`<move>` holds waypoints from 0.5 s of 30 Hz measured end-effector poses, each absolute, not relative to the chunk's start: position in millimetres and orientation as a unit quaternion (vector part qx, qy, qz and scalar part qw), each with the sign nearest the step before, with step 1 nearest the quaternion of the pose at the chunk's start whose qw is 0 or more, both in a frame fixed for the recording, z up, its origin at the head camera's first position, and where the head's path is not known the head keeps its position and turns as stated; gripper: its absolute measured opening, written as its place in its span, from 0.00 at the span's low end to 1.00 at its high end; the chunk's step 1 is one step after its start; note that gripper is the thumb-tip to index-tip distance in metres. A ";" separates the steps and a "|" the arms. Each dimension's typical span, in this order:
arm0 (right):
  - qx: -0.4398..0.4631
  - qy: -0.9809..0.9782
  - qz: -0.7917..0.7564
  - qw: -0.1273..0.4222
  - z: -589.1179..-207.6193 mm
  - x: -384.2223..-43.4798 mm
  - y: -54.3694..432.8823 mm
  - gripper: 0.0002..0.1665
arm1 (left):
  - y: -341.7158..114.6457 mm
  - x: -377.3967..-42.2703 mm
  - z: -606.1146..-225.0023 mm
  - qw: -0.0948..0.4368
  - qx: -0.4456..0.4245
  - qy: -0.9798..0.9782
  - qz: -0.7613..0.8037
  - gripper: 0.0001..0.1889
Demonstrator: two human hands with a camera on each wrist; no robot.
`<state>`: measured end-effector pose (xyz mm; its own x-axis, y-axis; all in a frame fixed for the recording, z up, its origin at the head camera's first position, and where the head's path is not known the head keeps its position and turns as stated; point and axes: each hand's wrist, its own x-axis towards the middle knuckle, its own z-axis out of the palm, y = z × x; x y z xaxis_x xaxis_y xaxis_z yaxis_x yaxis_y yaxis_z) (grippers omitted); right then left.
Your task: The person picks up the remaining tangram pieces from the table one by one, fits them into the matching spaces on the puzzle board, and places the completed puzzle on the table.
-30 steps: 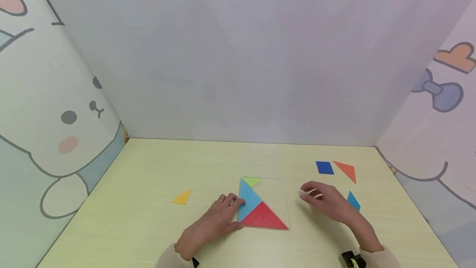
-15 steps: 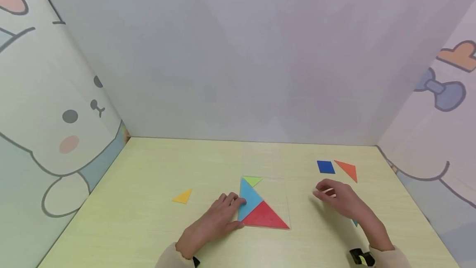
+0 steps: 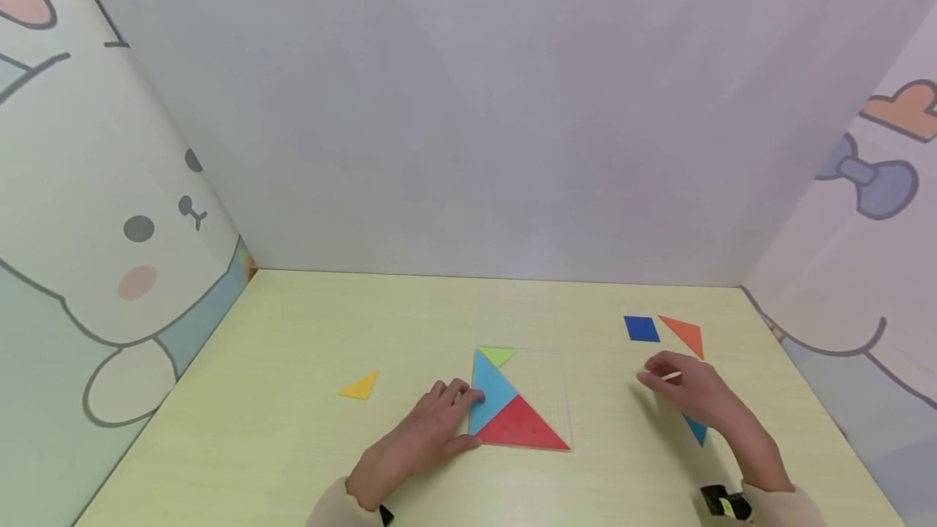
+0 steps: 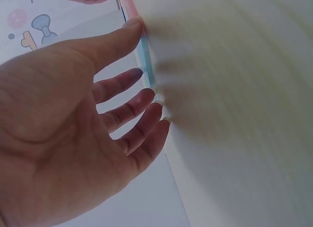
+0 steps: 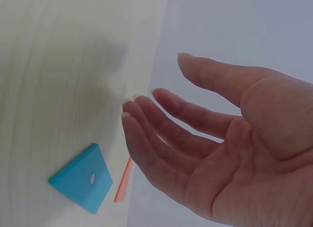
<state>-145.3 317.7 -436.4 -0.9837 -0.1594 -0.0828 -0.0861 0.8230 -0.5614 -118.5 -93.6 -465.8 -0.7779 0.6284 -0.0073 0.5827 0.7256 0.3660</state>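
Right hand (image 3: 691, 387) has neared the desk's right edge (image 3: 801, 401), loosely curved; relaxed left hand (image 3: 432, 425) touches clear tray (image 3: 545, 385) holding three triangles (image 3: 516, 423).

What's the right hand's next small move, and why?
Probably ease the empty right hand over to the flat orange triangle: it lies loose close by, while the clear square tray has uncovered space on its right side.

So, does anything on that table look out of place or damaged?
Nothing looks spilled or broken. One oddity: the loose blue piece near the right hand has a pale oval spot on its otherwise plain face; I can't tell its cause.
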 end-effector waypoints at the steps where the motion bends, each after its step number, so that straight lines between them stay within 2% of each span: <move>1: -0.059 0.954 -0.287 0.066 -436.5 -145.4 319.3 0.15 | -93.6 -118.3 -465.8 0.065 0.327 0.926 0.174 0.30; 15: -0.025 0.965 -0.249 0.082 -433.0 -146.6 343.2 0.21 | -94.8 -118.7 -467.4 0.059 0.331 0.925 0.176 0.30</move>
